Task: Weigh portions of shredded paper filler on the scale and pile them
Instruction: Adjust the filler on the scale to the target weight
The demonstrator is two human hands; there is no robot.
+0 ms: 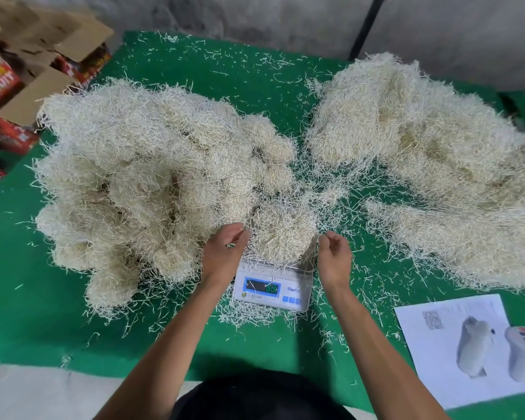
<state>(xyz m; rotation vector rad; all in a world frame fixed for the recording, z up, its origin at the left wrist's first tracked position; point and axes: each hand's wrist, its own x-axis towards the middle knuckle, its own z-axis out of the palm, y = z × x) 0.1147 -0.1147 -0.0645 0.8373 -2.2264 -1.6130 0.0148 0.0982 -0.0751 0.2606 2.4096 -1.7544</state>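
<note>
Portion (281, 230) of shredded paper sits on scale (273, 286), near-centre of green mat (28, 313); roundish clump, no clear long axis; overhangs pan on far side. L hand (225, 251) at its left edge, fingers loosely curled, slightly apart, touching strands; R hand (334, 256) at right edge, fingers curled, gripping nothing I can see. Weighed pile (152, 183) crowds left, touching portion; bulk heap (422, 165) right, narrow strewn gap between. Display lit, digits unclear. Printed sheet (467, 347) near right; cartons (28, 71) far left.

Cream shredded paper (152, 177), green table cover (43, 322), white scale (273, 286), green digits.
</note>
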